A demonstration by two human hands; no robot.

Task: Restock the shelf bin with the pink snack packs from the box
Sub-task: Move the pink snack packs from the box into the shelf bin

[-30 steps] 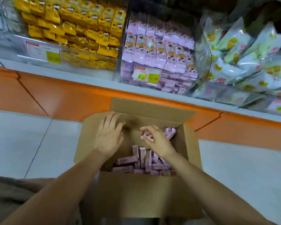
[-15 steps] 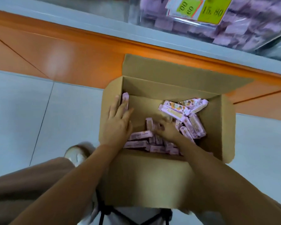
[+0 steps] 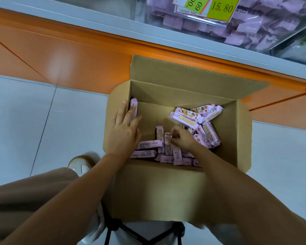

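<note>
Many packs [image 3: 185,119] lie in the box [image 3: 184,92], so restocking looks far from done; the bin [image 3: 254,20] above holds some. Left hand [image 3: 124,129] presses one flat-fingered against the wall; right hand [image 3: 183,138] curls over another, grip unclear.

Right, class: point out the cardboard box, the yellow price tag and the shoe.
cardboard box [image 3: 159,191]: head view, near side.
yellow price tag [image 3: 221,7]: head view, printed face.
shoe [image 3: 81,166]: head view, toe.

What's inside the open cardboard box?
Loose pink snack packs heaped right and near; box floor bare far-left. Left hand presses one pack against the left wall. Right hand hides packs beneath it.
</note>
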